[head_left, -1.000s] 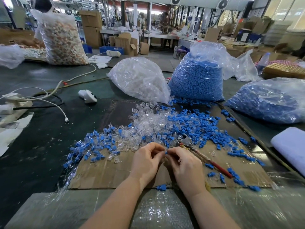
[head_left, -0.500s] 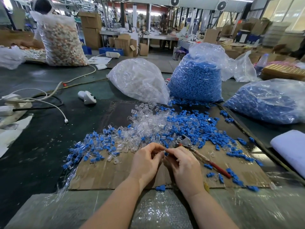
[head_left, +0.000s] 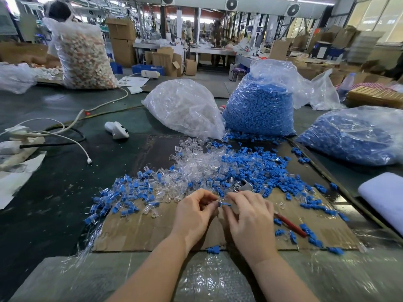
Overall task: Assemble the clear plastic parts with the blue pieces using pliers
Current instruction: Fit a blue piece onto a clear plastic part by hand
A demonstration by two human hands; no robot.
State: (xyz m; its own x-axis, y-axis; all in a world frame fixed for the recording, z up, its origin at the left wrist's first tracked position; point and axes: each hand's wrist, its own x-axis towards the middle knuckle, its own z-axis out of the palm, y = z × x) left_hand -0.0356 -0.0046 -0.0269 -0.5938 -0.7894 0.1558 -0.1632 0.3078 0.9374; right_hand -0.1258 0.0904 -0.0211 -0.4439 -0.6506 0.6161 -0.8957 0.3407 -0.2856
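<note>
My left hand and my right hand meet over the cardboard sheet, fingertips pinching a small blue piece with a clear part between them. The pliers lie under my right hand, metal jaws showing past the fingers and the red handle sticking out to the right. Whether my right hand also grips the pliers is hidden. Loose clear parts and loose blue pieces are heaped just beyond my hands. Assembled blue-and-clear parts spread to the left.
A bag of clear parts and two bags of blue pieces stand behind the piles. White cables and a power strip lie at left, a white device nearby. A white pad sits at right.
My hands stay together at the same spot; the fingers have shifted slightly and the blue piece now shows more plainly between the fingertips.
</note>
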